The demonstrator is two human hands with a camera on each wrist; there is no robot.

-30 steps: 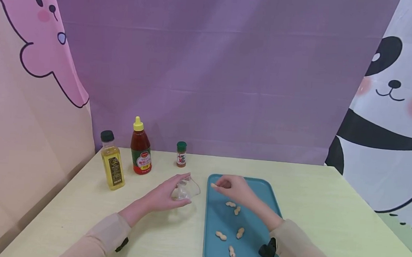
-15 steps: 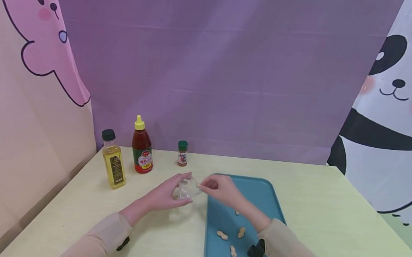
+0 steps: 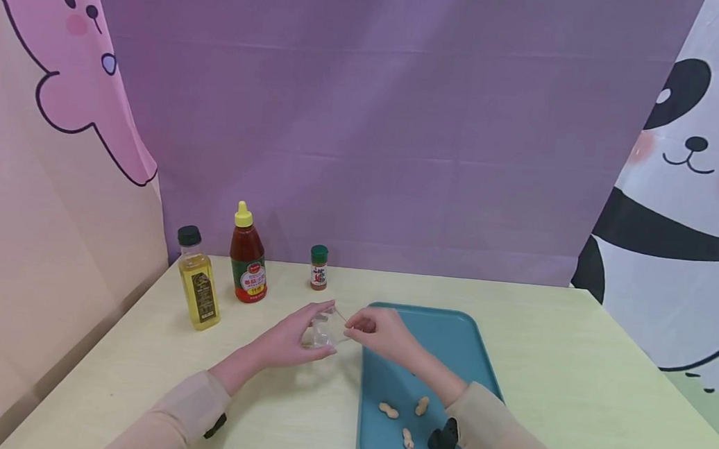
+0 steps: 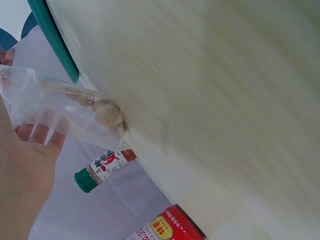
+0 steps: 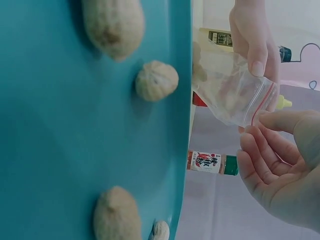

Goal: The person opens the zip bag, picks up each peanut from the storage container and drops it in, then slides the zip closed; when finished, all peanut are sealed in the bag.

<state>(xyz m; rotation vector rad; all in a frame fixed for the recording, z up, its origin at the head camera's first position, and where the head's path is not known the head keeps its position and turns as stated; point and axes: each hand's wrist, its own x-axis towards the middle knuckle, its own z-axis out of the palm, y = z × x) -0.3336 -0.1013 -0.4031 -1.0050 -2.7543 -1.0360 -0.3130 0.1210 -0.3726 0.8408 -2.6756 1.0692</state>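
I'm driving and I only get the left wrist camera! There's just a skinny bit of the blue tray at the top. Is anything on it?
Observer: Yes, the right wrist view shows at least four peanuts on the tray.
Operator: Cool! I only see the bottom of the red bottle. What's its top like?
Observer: The head view shows a pointy yellow cap on it.
Operator: And where's the right hand?
Observer: The right wrist view shows it at the edge of the clear bag, by a red stripe.
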